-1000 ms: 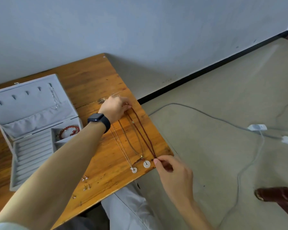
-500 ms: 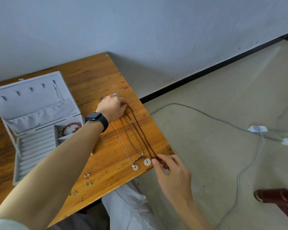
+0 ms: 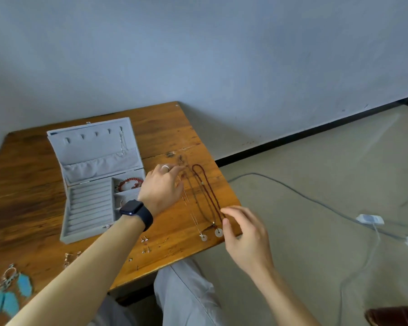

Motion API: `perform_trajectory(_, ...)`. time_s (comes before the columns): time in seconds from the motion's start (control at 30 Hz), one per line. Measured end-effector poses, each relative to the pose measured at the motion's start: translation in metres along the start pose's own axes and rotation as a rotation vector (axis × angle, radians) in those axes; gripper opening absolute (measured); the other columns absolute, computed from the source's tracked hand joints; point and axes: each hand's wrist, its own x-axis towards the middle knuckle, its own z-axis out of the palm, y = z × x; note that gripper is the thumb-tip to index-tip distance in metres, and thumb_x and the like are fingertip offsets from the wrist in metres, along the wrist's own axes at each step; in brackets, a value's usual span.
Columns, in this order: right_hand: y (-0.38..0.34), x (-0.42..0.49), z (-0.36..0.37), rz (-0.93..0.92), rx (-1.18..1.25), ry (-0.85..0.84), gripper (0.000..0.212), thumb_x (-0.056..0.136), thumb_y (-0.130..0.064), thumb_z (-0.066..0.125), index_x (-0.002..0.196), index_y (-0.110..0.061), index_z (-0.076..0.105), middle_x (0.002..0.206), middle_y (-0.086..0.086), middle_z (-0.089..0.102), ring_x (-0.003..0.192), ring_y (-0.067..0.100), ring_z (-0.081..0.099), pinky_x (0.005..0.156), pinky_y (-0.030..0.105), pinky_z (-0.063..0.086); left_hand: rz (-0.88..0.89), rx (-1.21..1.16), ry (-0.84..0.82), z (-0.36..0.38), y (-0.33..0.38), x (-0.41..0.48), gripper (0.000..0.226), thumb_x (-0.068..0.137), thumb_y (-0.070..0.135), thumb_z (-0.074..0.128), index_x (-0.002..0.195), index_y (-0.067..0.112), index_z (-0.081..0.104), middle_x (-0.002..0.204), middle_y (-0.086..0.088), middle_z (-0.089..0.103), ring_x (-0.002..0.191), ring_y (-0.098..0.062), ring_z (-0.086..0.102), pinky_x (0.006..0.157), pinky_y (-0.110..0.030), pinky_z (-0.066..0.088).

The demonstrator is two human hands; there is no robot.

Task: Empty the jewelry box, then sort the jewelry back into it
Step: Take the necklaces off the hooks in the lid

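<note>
The left hand (image 3: 161, 188), fingers straight, lies right of the open grey velvet jewelry box (image 3: 97, 149). Farther right, the right hand (image 3: 244, 238) is loosely open beside the red cord necklace (image 3: 202, 183).

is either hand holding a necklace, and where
Cannot tell. The right hand is at the red cord necklace near its pendant, the left hand at the other necklaces' blurred tops; neither clearly pinches.

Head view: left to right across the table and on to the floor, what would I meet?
Turquoise feather earrings → jewelry box → left hand → red cord necklace → right hand → white cable switch.
</note>
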Motion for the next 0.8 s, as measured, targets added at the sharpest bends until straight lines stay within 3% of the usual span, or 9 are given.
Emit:
perform_trajectory(0.23,-0.039,0.051,0.038,-0.186,-0.14,-0.257,0.031,0.098,-0.03,0.055,0.125,-0.023,0.068,0.132,-0.007,0.063,0.131,0.012,0.047,0.108,0.032,0.042,-0.106,0.055,0.049,-0.021,-0.026,-0.055,0.052,0.097,0.038,0.052,0.147,0.029,0.044,0.15,0.003,0.046,0.14,-0.022,0.037,0.114,-0.043,0.03)
perform_trajectory(0.4,-0.064,0.087,0.07,-0.323,-0.276,-0.37,0.039,0.101,-0.04,0.044,0.136,-0.031,0.058,0.144,-0.009,0.054,0.14,0.011,0.038,0.115,0.03,0.028,-0.199,0.056,0.084,-0.039,-0.055,-0.074,0.053,0.097,0.039,0.049,0.149,0.033,0.04,0.155,0.006,0.039,0.145,-0.018,0.03,0.117,-0.039,0.025)
perform_trajectory(0.63,-0.098,0.132,0.112,-0.407,-0.328,-0.428,0.04,0.101,-0.039,0.045,0.138,-0.031,0.055,0.147,-0.007,0.049,0.137,0.013,0.04,0.11,0.032,0.039,-0.269,0.068,0.147,-0.068,-0.109,-0.077,0.055,0.097,0.036,0.048,0.15,0.032,0.036,0.159,0.001,0.033,0.148,-0.021,0.024,0.12,-0.04,0.021)
perform_trajectory(0.8,-0.113,0.172,0.148,-0.431,-0.34,-0.422,0.039,0.101,-0.037,0.047,0.138,-0.028,0.053,0.149,-0.004,0.041,0.136,0.016,0.04,0.105,0.032,0.045,-0.386,-0.046,0.25,-0.077,-0.151,-0.063,0.069,0.093,0.031,0.056,0.153,0.037,0.023,0.166,0.0,0.011,0.15,-0.025,0.018,0.119,-0.041,0.024)
